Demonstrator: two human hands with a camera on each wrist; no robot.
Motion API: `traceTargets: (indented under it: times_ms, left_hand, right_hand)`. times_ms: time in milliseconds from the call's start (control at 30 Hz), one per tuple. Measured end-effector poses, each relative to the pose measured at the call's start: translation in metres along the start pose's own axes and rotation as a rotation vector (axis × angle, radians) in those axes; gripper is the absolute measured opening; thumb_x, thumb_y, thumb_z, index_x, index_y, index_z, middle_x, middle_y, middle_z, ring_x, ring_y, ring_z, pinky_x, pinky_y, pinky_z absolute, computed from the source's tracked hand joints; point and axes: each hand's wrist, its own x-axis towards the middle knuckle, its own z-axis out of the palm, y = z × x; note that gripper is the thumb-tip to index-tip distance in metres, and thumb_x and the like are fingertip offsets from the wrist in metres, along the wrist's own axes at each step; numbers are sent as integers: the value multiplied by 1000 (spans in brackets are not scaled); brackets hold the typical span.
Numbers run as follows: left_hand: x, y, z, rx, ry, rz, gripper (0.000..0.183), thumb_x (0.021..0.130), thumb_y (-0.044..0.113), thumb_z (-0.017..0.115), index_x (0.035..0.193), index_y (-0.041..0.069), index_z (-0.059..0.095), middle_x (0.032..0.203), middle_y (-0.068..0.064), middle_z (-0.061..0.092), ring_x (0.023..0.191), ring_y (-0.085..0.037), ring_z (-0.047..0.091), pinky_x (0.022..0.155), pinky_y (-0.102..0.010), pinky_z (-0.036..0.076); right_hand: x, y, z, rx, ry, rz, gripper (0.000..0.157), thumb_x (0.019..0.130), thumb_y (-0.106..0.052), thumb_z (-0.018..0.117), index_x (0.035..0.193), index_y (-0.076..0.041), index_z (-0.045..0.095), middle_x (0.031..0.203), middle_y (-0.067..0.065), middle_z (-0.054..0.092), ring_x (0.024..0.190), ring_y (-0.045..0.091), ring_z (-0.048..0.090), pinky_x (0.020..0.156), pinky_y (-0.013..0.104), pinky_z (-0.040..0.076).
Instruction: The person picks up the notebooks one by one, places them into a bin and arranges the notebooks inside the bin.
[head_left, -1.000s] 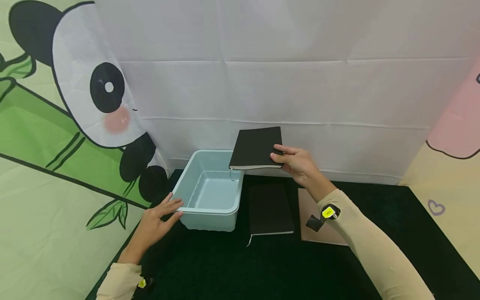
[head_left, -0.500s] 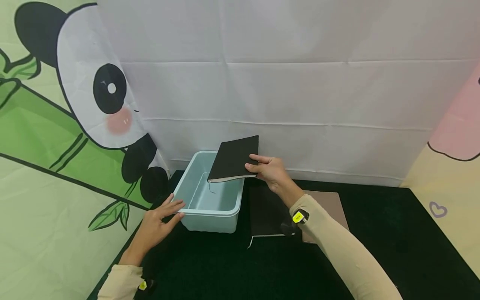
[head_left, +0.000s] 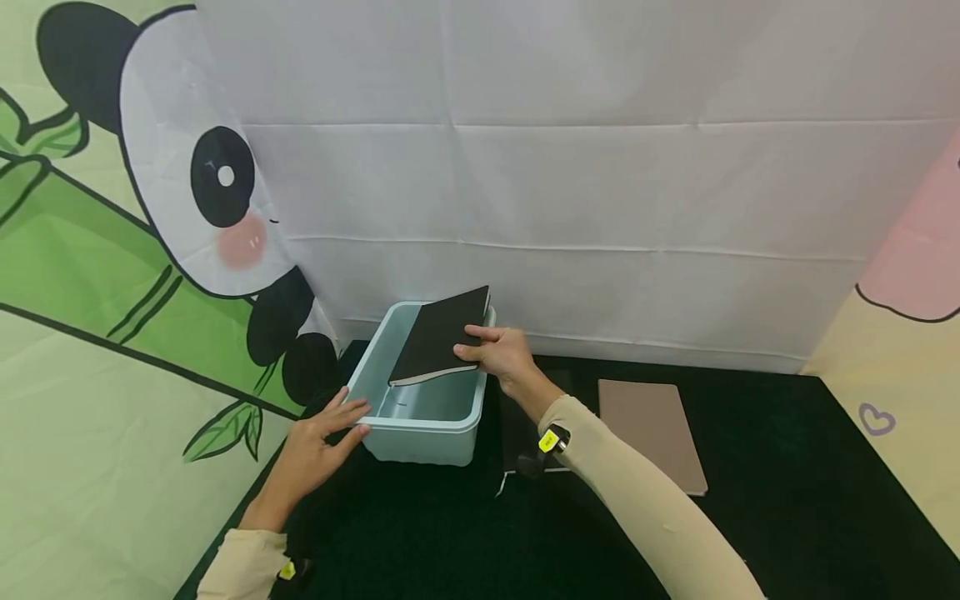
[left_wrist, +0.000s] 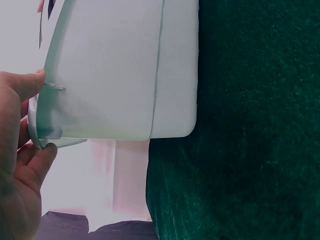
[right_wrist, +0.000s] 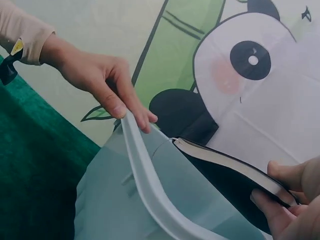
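My right hand pinches a black notebook by its right edge, thumb on the cover and fingers beneath. Tilted, the notebook overlaps the opening of a light blue plastic bin in the head view. In the right wrist view its white page edges show, and a thin ribbon bookmark trails from one corner. My left hand grips the bin's near left corner; the left wrist view has thumb and fingers on either side of the rim. Inside the bin, the visible floor is bare.
Another black notebook lies right of the bin, partly hidden under my right forearm. Farther right rests a pinkish-brown notebook. A dark green cloth covers the table. White fabric hangs behind, with a panda-print cloth at left.
My right hand has carried the black notebook left and lower, from beside the bin to over its opening. The pinkish-brown notebook has come out from behind the forearm. My left hand stays at the rim.
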Motion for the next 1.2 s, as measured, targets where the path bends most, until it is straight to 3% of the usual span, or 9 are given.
traceTargets:
  times_ms: [233, 467, 833, 1200]
  left_hand:
    - [1, 0, 3, 16, 21, 23, 35, 89, 8, 78, 123, 4, 74, 130, -14, 70, 129, -44, 57, 70, -46, 60]
    - [1, 5, 2, 13, 13, 8, 35, 89, 9, 78, 123, 4, 74, 129, -15, 70, 130, -45, 55, 82, -57, 58]
    - [3, 6, 4, 27, 16, 14, 34, 90, 9, 77, 123, 3, 74, 130, -15, 70, 130, -45, 56, 69, -46, 61]
    - [3, 6, 6, 19, 8, -3, 35, 90, 9, 77, 125, 8, 74, 130, -15, 70, 131, -45, 54, 89, -60, 55]
  right_hand:
    - [5, 6, 13, -9, 8, 48, 52, 85, -8, 84, 134, -6, 67, 143, 17, 59, 121, 27, 66, 102, 42, 54]
    - [10, 6, 26, -30, 15, 98, 47, 82, -8, 86, 127, -7, 72, 142, 16, 60, 113, 29, 71, 98, 42, 56]
    - [17, 10, 40, -152, 17, 80, 44, 82, -11, 87, 124, -9, 74, 129, 16, 68, 99, 25, 75, 89, 37, 60]
    - [19, 18, 47, -273, -23, 66, 41, 83, -15, 87, 121, -8, 75, 127, 15, 68, 94, 27, 76, 89, 37, 60]
